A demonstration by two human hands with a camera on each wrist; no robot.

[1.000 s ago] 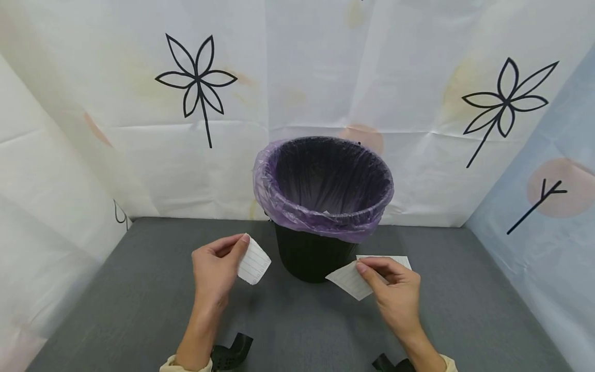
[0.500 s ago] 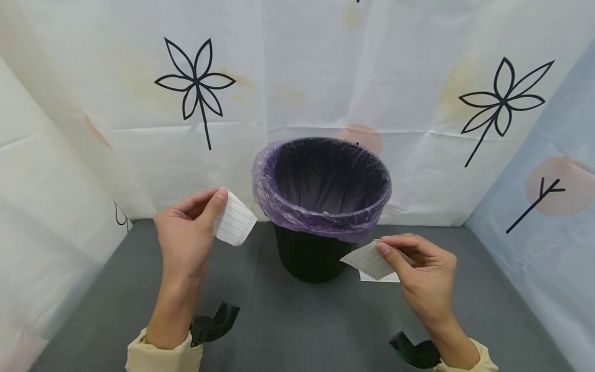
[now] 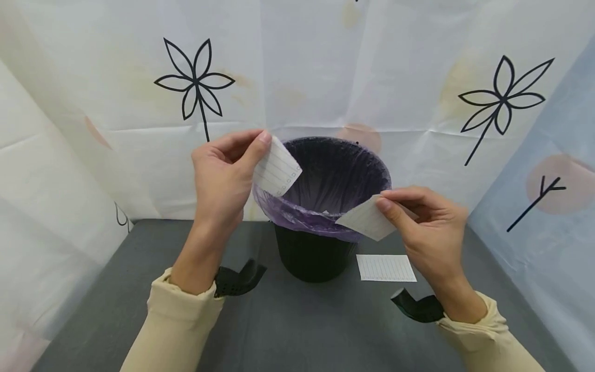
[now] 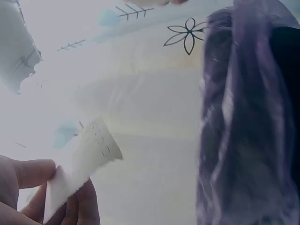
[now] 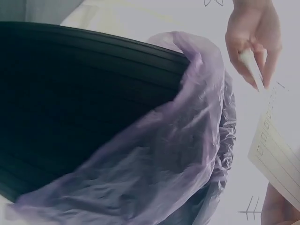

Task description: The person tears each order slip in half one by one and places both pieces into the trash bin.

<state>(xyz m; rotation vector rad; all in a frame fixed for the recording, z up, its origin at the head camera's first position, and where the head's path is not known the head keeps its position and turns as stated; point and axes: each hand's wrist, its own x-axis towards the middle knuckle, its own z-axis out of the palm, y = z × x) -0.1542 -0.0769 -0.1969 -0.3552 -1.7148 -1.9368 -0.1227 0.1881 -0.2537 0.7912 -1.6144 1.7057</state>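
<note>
A black trash bin (image 3: 311, 256) lined with a purple plastic bag (image 3: 297, 217) stands upright at the table's back. Between thumb and fingers, my left hand (image 3: 220, 178) pinches a torn piece of lined paper (image 3: 280, 169) with small checkboxes along one edge. In the head view that piece overlaps the bin's left rim. My right hand (image 3: 429, 232) pinches another lined paper piece (image 3: 364, 219) by its upper edge, overlapping the bag's front right side. The left wrist view shows the left paper piece (image 4: 91, 154) bent, with a ragged edge. The right paper piece (image 5: 281, 150) shows checkboxes too.
A lined paper sheet (image 3: 386, 268) lies on the grey table (image 3: 297, 330), right of the bin. Behind and at both sides hang white and pale blue cloth walls (image 3: 307, 62) with printed flowers. A black wrist mount (image 3: 239, 279) sticks out from each wrist.
Both hands have risen, still holding their papers. My left hand first went left, then back right to the bin's rim; the right hand moved right. The sheet on the table is now uncovered.
</note>
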